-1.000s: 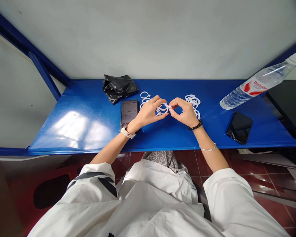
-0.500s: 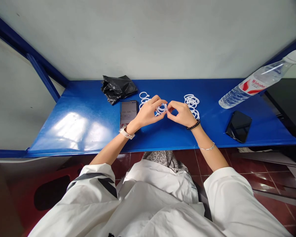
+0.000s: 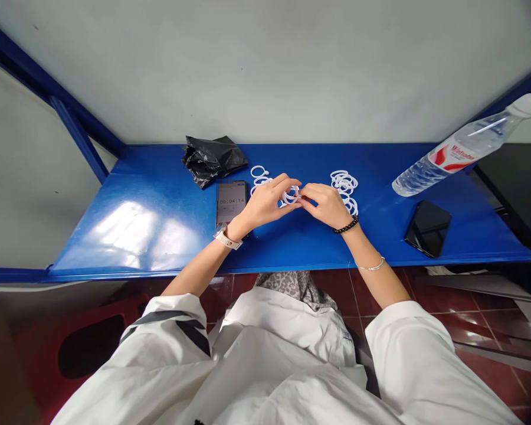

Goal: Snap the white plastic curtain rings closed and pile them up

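Note:
Above the middle of the blue table point(image 3: 301, 248), my left hand point(image 3: 265, 203) is closed on a white plastic ring point(image 3: 292, 195), thumb and fingertips curled about it. My right hand point(image 3: 325, 203) pinches the ring's right edge, its fingertips meeting those of the left hand. Just what the right fingertips grip is too small to make out beyond the ring. Several more white rings point(image 3: 259, 172) lie partly hidden behind my left hand. To the right, a pile of white rings point(image 3: 344, 182) rests beside my right hand.
A phone point(image 3: 230, 203) showing a running timer lies left of my left hand, below a crumpled black plastic bag point(image 3: 213, 158). On the right stand a water bottle point(image 3: 458, 152) and, lying flat, a dark phone point(image 3: 428, 228). A pale wall point(image 3: 265, 71) rises behind the table.
My right fingers have flattened and closed slightly at the ring, and the ring has turned a little in my grip. The timer went from 04:13 to 04:14.

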Available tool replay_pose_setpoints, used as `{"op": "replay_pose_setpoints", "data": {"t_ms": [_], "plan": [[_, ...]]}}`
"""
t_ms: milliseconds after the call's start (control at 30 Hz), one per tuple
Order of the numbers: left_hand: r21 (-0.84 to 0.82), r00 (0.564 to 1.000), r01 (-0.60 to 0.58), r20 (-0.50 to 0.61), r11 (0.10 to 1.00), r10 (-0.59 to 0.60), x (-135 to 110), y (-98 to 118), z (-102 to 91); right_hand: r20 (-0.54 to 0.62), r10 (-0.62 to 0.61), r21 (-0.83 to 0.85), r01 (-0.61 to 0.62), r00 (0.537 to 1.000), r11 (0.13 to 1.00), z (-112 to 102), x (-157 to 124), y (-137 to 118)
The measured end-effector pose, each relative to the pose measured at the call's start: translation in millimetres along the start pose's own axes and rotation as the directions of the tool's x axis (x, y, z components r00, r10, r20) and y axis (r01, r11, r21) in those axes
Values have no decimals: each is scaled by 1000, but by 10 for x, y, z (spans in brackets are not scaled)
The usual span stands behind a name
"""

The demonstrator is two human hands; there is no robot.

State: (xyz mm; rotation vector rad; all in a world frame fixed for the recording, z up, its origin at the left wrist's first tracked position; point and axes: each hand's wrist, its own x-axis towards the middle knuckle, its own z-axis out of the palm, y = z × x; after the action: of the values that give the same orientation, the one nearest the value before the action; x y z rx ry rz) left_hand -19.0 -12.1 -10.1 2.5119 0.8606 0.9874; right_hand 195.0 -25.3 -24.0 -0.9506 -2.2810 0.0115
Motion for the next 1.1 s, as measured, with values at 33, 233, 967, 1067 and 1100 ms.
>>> {"op": "replay_pose_setpoints", "data": {"t_ms": [33, 233, 967, 1067, 1100], "plan": [[-5, 1000, 6, -1, 1000, -6, -1, 1, 0, -12, 3, 7, -3, 1000, 1000, 3, 0, -3], [-39, 999, 43, -18, 998, -44, 8, 10, -30, -120, 24, 21, -22, 992, 1000, -7, 3, -16], [-15, 997, -43, -71, 999, 42, 4, 42, 1, -136, -28, 37, 33, 990, 999, 10, -6, -67], [-22, 996, -57, -73, 998, 55, 2, 30, 17, -158, -62, 18, 65, 985, 998, 15, -5, -58], [-21, 996, -53, -68, 998, 51, 1, 24, 21, -156, -64, 12, 67, 986, 998, 15, -5, -56]]}}
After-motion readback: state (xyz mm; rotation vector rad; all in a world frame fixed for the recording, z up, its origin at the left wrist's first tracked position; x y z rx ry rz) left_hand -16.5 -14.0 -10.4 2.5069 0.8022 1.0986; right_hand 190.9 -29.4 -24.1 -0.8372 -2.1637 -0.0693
